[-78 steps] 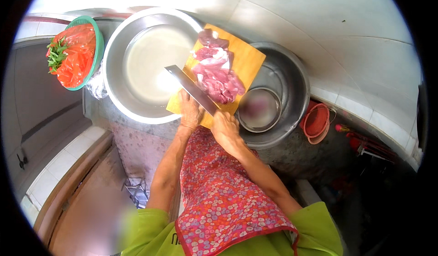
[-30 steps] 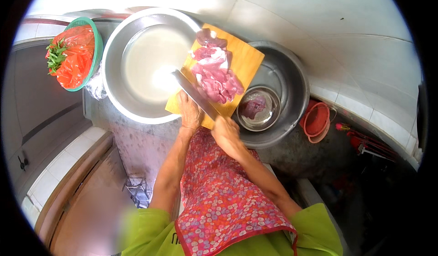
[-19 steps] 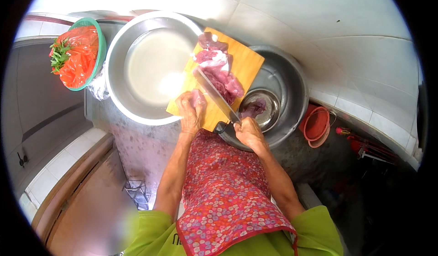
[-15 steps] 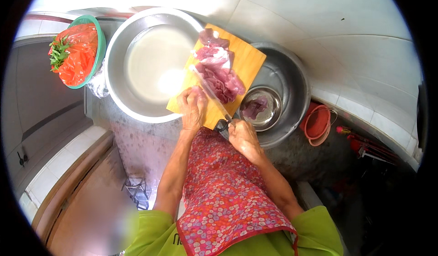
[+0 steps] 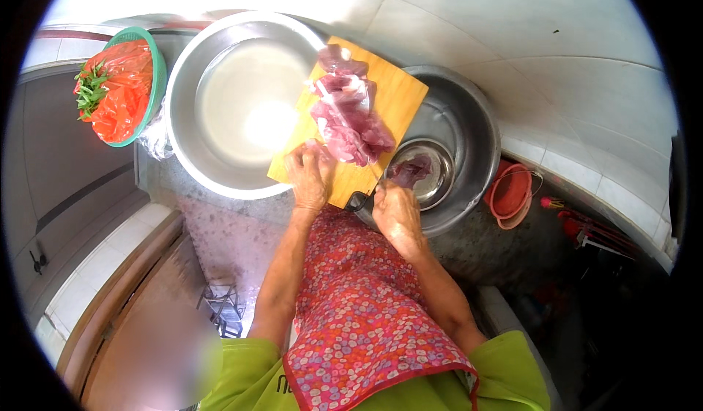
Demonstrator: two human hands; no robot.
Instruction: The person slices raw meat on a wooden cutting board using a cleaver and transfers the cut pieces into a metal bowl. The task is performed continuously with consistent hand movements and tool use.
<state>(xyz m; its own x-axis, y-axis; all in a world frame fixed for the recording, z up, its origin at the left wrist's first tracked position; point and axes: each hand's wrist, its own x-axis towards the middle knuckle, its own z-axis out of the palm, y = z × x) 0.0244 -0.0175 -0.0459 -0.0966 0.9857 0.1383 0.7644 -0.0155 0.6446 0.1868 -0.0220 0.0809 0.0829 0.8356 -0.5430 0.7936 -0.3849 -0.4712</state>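
Raw dark-pink meat (image 5: 348, 121) lies in pieces along a wooden cutting board (image 5: 401, 92), which has a black handle (image 5: 356, 201) at its near corner. My left hand (image 5: 309, 176) rests on the board's near left part, fingers curled over a small pinkish piece of meat mostly hidden under them. At the near right edge my right hand (image 5: 395, 209) is closed round a knife (image 5: 378, 179); its blade shows nearly edge-on, close to the meat's near end. Right of the board, a small steel bowl (image 5: 441, 184) holds a dark piece of meat (image 5: 411, 171).
The board spans a large metal basin (image 5: 187, 129) of cloudy water and a grey basin (image 5: 476, 129) containing the bowl. At far left stands a green basket (image 5: 156, 81) with a red plastic bag (image 5: 121, 103) and green leaves. A red bucket (image 5: 510, 197) sits at right, near the tiled wall.
The knife has swung from lying long across the meat to nearly edge-on at its near end. My right hand has turned and shifted slightly right; my left hand stays put.
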